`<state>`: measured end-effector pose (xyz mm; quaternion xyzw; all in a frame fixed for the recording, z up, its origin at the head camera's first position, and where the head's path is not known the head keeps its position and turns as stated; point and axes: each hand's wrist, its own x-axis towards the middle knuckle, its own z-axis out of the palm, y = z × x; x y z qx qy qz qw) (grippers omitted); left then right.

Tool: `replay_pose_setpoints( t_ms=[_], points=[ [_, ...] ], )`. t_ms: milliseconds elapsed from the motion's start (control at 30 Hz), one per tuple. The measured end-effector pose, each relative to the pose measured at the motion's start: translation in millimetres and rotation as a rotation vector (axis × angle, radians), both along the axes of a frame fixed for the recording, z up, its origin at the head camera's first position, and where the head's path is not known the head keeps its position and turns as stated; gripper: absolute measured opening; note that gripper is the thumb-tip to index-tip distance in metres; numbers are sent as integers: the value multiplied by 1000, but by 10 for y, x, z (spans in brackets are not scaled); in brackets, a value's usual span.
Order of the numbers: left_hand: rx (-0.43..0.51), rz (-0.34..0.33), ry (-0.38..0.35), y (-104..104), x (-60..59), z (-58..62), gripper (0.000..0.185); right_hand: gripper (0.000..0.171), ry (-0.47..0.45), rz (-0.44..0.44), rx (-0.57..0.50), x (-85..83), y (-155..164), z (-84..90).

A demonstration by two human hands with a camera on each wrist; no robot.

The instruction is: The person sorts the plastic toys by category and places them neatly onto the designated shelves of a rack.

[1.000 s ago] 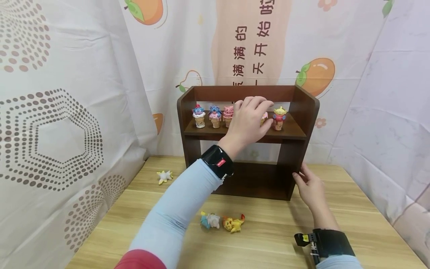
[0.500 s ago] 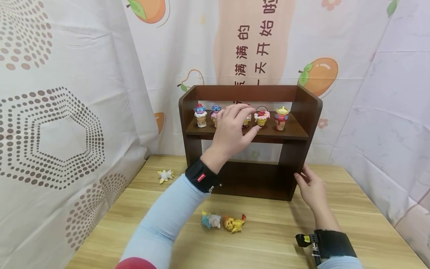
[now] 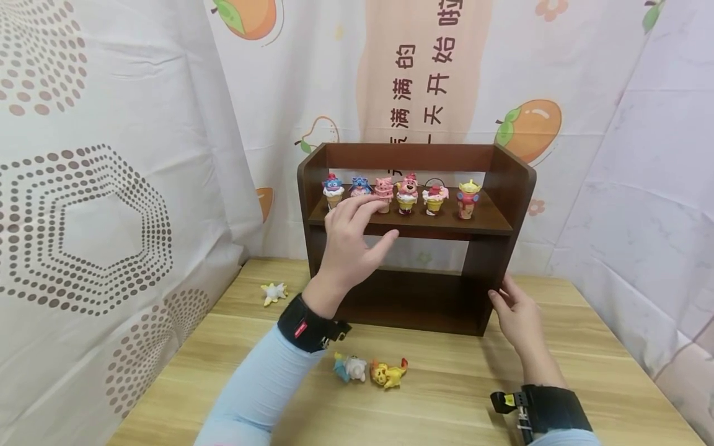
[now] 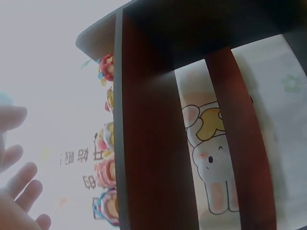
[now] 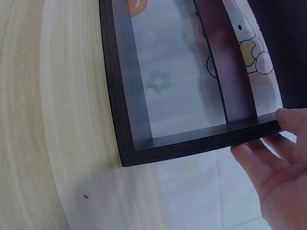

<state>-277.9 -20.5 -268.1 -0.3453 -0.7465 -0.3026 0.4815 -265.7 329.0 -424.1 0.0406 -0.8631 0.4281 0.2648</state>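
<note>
A dark brown two-tier shelf (image 3: 510, 186) stands on the table. Along its upper board is a row of several ice-cream-cone toy figures, among them a blue one (image 3: 333, 187), a pink one (image 3: 383, 187), a bear (image 3: 408, 193) and a green-topped one (image 3: 467, 197). My left hand (image 3: 348, 244) hovers before the shelf's left part, holding nothing, fingers loosely bent and apart from the thumb. It partly hides the left figures in the head view. My right hand (image 3: 520, 316) pinches the shelf's right side panel between thumb and fingers, also seen in the right wrist view.
Nearer on the wooden table (image 3: 446, 396) lie a blue-and-white figure (image 3: 351, 368) and a yellow figure (image 3: 388, 374). Another white-and-yellow figure (image 3: 274, 293) lies left of the shelf. Printed curtains (image 3: 268, 93) hang behind and at both sides.
My left hand has moved left and down, away from the figures at the right of the row, uncovering them. The right hand stays at the side panel.
</note>
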Motion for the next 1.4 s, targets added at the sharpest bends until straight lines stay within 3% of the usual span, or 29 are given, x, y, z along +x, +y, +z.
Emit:
replay_pose_setpoints(
  t_ms=[400,633,867,1133,1400],
  points=[
    [82,30,-41,-494,149,-369,45,51,-6,-7,6,-43,-75,-42],
    [165,74,-106,-782,197,-595,45,53,-18,18,-8,-45,-76,-44],
    [227,164,-131,-1083,105,-781,46,54,-24,15,-25,-34,-53,-57],
    [263,243,-136,-1326,-2,-876,50,54,-35,5,-14,-25,-25,-39],
    [289,346,-288,-1559,-85,-947,52,54,-28,2,-3,-46,1,-5]
  ],
)
